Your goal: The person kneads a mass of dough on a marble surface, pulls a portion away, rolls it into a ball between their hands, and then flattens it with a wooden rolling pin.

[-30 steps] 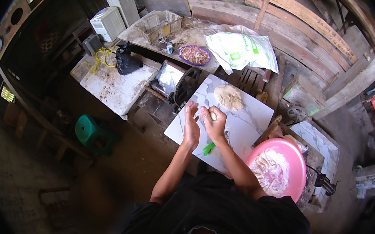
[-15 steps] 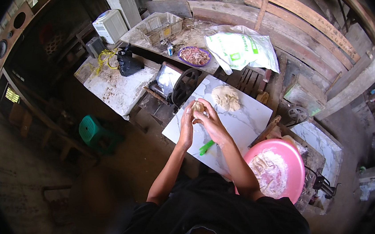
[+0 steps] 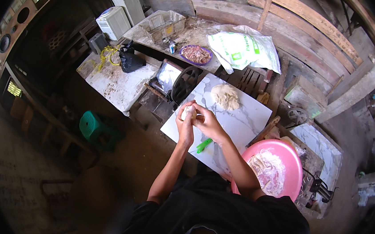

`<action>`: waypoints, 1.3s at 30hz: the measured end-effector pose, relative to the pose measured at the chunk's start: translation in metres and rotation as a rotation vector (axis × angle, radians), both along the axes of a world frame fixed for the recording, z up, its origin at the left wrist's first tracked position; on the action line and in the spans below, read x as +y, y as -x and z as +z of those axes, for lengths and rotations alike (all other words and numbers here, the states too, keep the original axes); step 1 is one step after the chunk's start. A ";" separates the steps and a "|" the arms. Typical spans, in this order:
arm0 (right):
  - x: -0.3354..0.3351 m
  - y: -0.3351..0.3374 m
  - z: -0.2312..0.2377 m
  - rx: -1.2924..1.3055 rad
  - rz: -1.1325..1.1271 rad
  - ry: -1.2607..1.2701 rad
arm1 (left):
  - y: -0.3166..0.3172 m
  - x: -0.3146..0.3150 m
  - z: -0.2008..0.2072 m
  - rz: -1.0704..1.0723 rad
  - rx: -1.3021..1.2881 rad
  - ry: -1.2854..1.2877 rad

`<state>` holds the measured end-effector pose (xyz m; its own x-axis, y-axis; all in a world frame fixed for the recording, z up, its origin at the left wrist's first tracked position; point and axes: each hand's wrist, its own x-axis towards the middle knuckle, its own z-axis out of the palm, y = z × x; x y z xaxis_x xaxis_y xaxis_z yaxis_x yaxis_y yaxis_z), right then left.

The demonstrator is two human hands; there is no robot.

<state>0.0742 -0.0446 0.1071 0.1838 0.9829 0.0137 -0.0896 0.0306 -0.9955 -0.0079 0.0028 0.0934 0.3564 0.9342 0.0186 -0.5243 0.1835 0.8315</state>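
A small pale lump of dough (image 3: 189, 112) is cupped between both my hands above the left part of a white marble-patterned board (image 3: 246, 129). My left hand (image 3: 184, 125) wraps round it from the left, and the fingers of my right hand (image 3: 208, 123) press on it from the right. Flour dusts my skin. Beyond my right hand a larger mound of dough (image 3: 225, 97) rests on the board. A bright green tool (image 3: 204, 145), its kind unclear, lies on the board below my right wrist.
At my right stands a pink basin (image 3: 295, 165) with floury dough. A hand-cranked roller machine (image 3: 184, 84) adjoins the board's far left edge. Behind are a plate of reddish strips (image 3: 196, 54), a white sack (image 3: 245, 51) and a plastic crate (image 3: 164, 24). A green stool (image 3: 97, 127) stands left.
My hands have shifted slightly left and turned round the small dough lump, so more of its pale surface shows. The larger mound stays on the board.
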 end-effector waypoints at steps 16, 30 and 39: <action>-0.021 -0.001 0.019 -0.890 -0.637 -0.129 | -0.011 -0.005 0.017 -0.170 -0.147 0.536; -0.025 0.011 0.005 -0.318 -0.504 -0.184 | -0.020 -0.031 0.011 -0.252 -0.064 0.318; -0.022 0.010 0.003 -0.244 -0.658 -0.243 | -0.015 -0.032 0.013 -0.375 0.043 0.082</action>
<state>0.0640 -0.0669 0.1104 0.6979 0.6345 0.3321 0.2459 0.2232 -0.9432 0.0066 -0.0291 0.1065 0.6726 0.7363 -0.0731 -0.3732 0.4229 0.8258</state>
